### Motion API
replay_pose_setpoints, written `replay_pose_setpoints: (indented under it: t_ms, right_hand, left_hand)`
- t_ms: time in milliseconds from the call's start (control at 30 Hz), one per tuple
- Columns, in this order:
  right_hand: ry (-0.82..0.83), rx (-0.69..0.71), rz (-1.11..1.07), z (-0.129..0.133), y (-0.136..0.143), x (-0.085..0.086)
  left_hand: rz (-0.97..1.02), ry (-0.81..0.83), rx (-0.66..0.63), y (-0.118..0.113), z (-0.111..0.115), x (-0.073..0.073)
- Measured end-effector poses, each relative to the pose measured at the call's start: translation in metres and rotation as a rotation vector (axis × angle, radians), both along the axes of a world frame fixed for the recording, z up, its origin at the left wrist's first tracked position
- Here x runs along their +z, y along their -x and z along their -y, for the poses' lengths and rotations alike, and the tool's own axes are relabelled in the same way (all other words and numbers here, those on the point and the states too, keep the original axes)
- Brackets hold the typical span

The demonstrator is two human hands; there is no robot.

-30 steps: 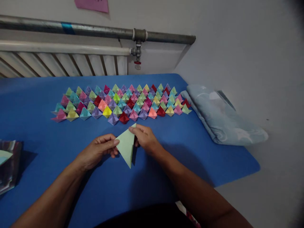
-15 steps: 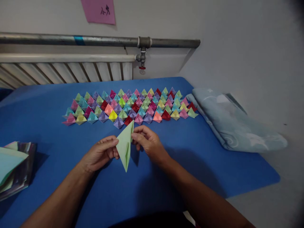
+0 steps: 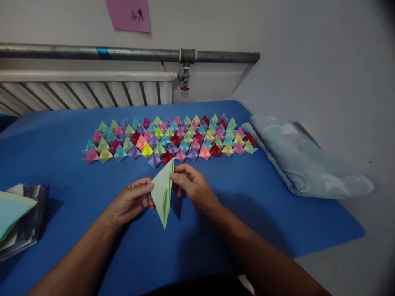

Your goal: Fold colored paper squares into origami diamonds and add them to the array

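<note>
A folded light green paper (image 3: 161, 190) is held upright above the blue surface, with layered folds along its right side. My left hand (image 3: 133, 199) pinches its left corner between thumb and fingers. On the other side, my right hand (image 3: 193, 185) grips the right edge, thumb in front and the other fingers partly behind. Just beyond the paper stand rows of small folded paper boats (image 3: 175, 139) in many colours.
Coloured paper sheets (image 3: 17, 209) lie in a stack at the left. A folded grey-green blanket (image 3: 308, 158) rests at the right. Behind the blue surface (image 3: 148, 255) are a radiator (image 3: 86, 94) and a metal pipe (image 3: 138, 53) with a red valve.
The lower tip of the green paper has dropped slightly, and its folds look a little different. Both hands keep nearly the same place and grip.
</note>
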State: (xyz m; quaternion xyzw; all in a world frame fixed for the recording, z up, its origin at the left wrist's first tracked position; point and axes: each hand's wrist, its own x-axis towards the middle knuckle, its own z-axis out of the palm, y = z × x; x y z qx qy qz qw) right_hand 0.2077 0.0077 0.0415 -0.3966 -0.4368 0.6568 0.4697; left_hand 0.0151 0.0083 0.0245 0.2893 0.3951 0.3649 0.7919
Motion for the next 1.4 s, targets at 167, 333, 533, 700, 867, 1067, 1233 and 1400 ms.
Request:
replay_pose_setpoints:
  t_ms: [167,333,533,700,867,1067,1233,1400]
  right_hand:
    - [0.001,0.03,0.016,0.001,-0.001,0.0]
    - [0.016,0.024,0.077,-0.001,-0.003,0.001]
    - [0.107,0.077,0.069,-0.006,-0.003,-0.008]
    - [0.161,0.088,0.13,-0.009,-0.003,-0.014]
    - [0.162,0.073,0.155,-0.008,-0.004,-0.014]
    - [0.015,-0.031,0.26,-0.005,0.001,-0.023]
    - [-0.328,-0.109,0.473,0.001,0.002,-0.029]
    - [-0.644,-0.044,0.71,0.006,-0.002,-0.029]
  left_hand:
    - [-0.008,-0.026,-0.006,0.001,0.001,-0.002]
    - [-0.06,-0.061,-0.036,-0.001,0.001,-0.002]
    - [-0.128,-0.064,-0.098,-0.005,0.002,-0.002]
    - [-0.186,-0.086,-0.105,-0.006,0.003,-0.002]
    - [-0.216,-0.106,-0.131,-0.005,0.003,-0.002]
    - [-0.138,0.004,-0.084,-0.006,0.001,-0.004]
    - [-0.115,0.053,-0.071,-0.006,0.002,-0.004]
    - [-0.147,0.075,-0.085,-0.004,0.003,0.0]
